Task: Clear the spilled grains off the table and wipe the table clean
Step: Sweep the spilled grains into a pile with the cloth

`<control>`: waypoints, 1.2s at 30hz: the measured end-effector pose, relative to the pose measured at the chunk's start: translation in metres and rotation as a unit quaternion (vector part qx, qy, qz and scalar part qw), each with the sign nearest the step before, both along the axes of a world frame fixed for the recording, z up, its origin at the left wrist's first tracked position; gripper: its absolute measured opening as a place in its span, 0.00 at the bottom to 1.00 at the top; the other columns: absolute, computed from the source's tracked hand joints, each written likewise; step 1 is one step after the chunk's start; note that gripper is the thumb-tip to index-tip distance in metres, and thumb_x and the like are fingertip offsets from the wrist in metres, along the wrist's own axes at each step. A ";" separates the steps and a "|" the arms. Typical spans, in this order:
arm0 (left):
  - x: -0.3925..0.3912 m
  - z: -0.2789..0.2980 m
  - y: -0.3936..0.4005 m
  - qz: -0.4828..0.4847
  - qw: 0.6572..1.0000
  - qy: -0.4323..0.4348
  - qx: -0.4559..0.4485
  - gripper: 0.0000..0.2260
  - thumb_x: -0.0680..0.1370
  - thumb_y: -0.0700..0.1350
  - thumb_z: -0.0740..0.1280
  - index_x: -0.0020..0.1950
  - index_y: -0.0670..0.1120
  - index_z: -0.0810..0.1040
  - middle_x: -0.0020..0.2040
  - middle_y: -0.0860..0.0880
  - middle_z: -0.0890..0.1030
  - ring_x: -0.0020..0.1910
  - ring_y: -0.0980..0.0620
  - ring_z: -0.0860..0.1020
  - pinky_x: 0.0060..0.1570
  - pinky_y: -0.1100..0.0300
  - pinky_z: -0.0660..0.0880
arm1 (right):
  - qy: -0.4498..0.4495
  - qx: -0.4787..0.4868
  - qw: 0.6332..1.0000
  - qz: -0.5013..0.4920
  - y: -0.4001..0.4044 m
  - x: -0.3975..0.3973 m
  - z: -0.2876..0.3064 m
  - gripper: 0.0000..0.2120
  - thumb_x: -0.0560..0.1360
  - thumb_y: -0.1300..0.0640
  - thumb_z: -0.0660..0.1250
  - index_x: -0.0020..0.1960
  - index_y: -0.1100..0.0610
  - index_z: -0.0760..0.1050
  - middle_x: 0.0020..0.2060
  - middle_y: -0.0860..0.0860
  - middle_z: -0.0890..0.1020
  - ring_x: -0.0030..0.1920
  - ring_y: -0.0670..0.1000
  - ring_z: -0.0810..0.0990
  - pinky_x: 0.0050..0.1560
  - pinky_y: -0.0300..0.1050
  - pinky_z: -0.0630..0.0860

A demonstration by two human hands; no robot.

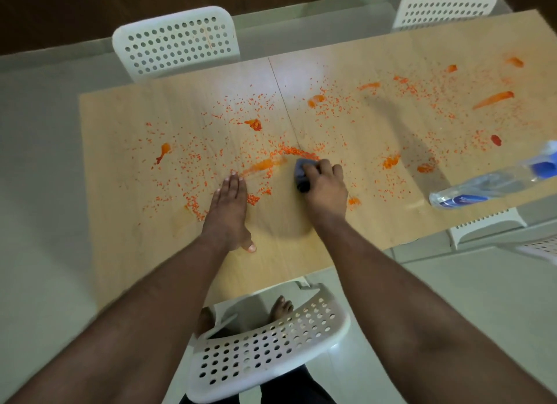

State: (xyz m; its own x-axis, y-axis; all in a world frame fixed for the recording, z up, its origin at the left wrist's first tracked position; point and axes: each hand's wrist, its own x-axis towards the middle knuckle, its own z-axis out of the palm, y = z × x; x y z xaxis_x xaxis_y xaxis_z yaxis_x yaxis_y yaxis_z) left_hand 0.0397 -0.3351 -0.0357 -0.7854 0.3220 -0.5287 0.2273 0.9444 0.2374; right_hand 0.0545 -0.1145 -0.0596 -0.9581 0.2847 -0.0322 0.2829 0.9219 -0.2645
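Much of the blue-grey cloth [302,174] is hidden under the right hand [325,182], so its full shape cannot be made out; only its left part shows, bunched against the table [126,232]. The clear plastic bottle [494,182] with a blue label is cut off by the right edge of the view and is blurred, and its cap end cannot be read clearly. The right hand is seen curled over the cloth, gripping it and pressing it down on the wood near the middle of the table. The left hand [229,206] is laid flat on the tabletop with fingers straight and together, thumb spread toward the near edge, holding nothing; its fingertips lie just beside an orange smear [262,165]. Orange grains [193,159] are scattered across most of the tabletop, heaped in an arc just beyond the cloth, with wet orange streaks among them. A white perforated chair [265,346] is partly covered by the forearms.
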 end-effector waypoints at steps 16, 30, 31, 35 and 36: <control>0.005 -0.010 -0.021 0.034 0.999 0.030 0.010 0.76 0.59 0.68 0.83 0.84 0.44 0.31 0.84 0.46 0.29 0.83 0.48 0.31 0.83 0.50 0.38 | 0.045 0.002 0.988 0.150 -0.084 0.106 -0.016 0.21 0.70 0.56 0.70 0.63 0.54 0.80 0.60 0.55 0.79 0.56 0.59 0.74 0.45 0.52 0.78; -0.008 -0.014 -0.071 -0.008 0.999 0.031 -0.008 0.76 0.59 0.77 0.76 0.82 0.42 0.28 0.82 0.44 0.26 0.82 0.46 0.28 0.82 0.48 0.35 | 0.049 -0.048 0.997 0.044 -0.088 -0.004 0.015 0.24 0.76 0.62 0.69 0.71 0.51 0.76 0.62 0.52 0.76 0.61 0.58 0.71 0.46 0.53 0.78; -0.011 -0.013 -0.076 -0.013 0.999 0.030 -0.013 0.76 0.59 0.77 0.76 0.82 0.42 0.27 0.82 0.44 0.26 0.82 0.46 0.28 0.82 0.49 0.35 | 0.060 -0.054 0.995 0.065 -0.098 0.013 0.014 0.24 0.74 0.61 0.70 0.70 0.52 0.76 0.62 0.52 0.77 0.59 0.57 0.72 0.44 0.51 0.78; -0.021 -0.014 -0.085 -0.023 0.999 0.035 -0.011 0.75 0.60 0.75 0.78 0.82 0.42 0.28 0.83 0.45 0.27 0.82 0.47 0.29 0.83 0.48 0.37 | 0.035 -0.034 0.979 0.199 -0.137 0.067 -0.008 0.20 0.72 0.55 0.71 0.64 0.53 0.79 0.58 0.53 0.78 0.56 0.58 0.74 0.45 0.52 0.78; -0.022 -0.015 -0.084 -0.024 0.999 0.033 -0.011 0.75 0.61 0.74 0.78 0.83 0.42 0.29 0.83 0.45 0.27 0.82 0.47 0.29 0.83 0.48 0.38 | 0.024 -0.025 0.976 0.213 -0.142 0.070 -0.013 0.19 0.72 0.55 0.72 0.62 0.54 0.79 0.57 0.54 0.77 0.55 0.59 0.74 0.45 0.54 0.78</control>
State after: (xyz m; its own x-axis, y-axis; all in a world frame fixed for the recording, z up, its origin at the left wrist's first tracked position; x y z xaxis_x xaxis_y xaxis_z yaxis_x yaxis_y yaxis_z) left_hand 0.0175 -0.4193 -0.0504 -0.8026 0.3500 -0.4831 0.2879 0.9365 0.2003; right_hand 0.1243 -0.2565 -0.0728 -0.9899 -0.1416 0.0113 -0.1379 0.9390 -0.3152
